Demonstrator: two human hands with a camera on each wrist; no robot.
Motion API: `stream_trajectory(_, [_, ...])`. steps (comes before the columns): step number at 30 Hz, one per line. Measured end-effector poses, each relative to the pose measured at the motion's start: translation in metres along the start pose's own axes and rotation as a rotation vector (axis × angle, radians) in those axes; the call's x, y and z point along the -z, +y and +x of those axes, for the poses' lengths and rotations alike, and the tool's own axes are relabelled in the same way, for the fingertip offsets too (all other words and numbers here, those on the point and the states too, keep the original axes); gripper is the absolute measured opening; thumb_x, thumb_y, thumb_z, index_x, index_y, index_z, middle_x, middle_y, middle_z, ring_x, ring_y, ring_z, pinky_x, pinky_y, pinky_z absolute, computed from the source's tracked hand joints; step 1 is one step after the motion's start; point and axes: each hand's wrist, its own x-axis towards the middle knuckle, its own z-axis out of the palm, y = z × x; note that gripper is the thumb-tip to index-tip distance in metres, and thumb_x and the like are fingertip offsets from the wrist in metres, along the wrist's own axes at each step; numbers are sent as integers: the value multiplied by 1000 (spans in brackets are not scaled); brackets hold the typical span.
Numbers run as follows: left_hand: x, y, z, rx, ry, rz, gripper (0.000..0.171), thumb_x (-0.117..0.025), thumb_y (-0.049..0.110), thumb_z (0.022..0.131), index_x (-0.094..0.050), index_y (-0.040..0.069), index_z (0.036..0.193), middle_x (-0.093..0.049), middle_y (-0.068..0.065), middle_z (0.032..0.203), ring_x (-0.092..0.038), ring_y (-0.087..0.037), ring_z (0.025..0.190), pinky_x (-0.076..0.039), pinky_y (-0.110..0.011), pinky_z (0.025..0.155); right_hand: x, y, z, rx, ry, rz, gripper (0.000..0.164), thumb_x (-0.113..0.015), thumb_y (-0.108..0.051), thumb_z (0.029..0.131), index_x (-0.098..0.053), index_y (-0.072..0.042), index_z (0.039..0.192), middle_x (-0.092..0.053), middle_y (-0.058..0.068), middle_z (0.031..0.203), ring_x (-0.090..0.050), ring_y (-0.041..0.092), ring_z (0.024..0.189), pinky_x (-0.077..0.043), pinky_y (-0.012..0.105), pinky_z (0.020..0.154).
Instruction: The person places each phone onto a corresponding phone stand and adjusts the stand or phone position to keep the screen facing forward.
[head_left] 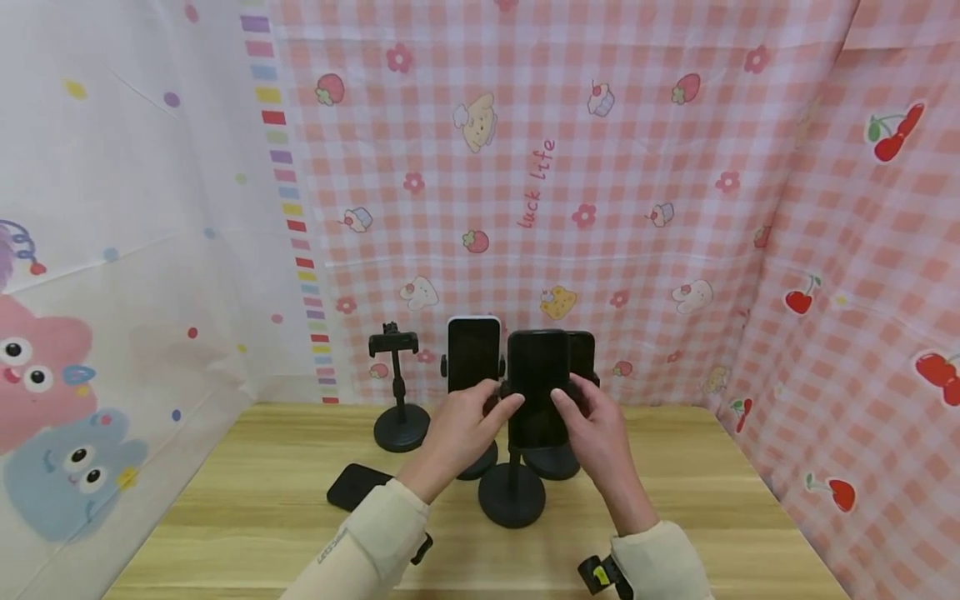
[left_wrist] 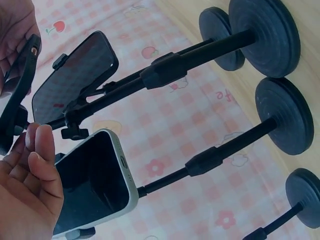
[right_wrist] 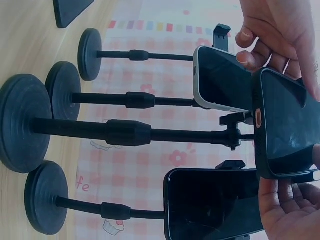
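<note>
A black-cased smartphone (head_left: 538, 375) sits upright on the front black phone stand (head_left: 512, 497), its dark screen toward me. At its left edge my left hand (head_left: 467, 425) holds on, thumb at the front and the other fingers behind. My right hand (head_left: 602, 429) grips the opposite edge, with the thumb over the front and fingers around the back. In the right wrist view the phone (right_wrist: 285, 125) rests on the stand's joint (right_wrist: 232, 131). The clamp is mostly hidden by the phone and hands.
Just behind stand a white-edged phone (head_left: 474, 350) and another black phone (head_left: 583, 350), each on its own stand. A stand without a phone (head_left: 401, 427) is at the back left. One dark phone (head_left: 356, 485) lies flat on the wooden table (head_left: 247, 508), near my left forearm.
</note>
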Motion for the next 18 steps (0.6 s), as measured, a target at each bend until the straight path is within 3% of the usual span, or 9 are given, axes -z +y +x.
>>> stream_trajectory(8, [-4, -5, -7, 41, -40, 14, 53, -50, 58, 97, -69, 10, 111, -65, 6, 82, -59, -8, 71, -50, -27, 65, 4, 2, -7, -43, -4, -29, 47, -63, -32, 99, -58, -3, 136, -66, 16, 112, -60, 25, 93, -52, 31, 80])
stream_trajectory(18, [-1, -12, -14, 68, -35, 39, 43, -54, 54, 98, -69, 15, 108, -62, 10, 81, -57, -7, 71, -49, -27, 65, 7, 9, -9, -77, -19, 3, 49, -61, -33, 100, -57, -1, 136, -63, 16, 112, -58, 23, 89, -50, 22, 75])
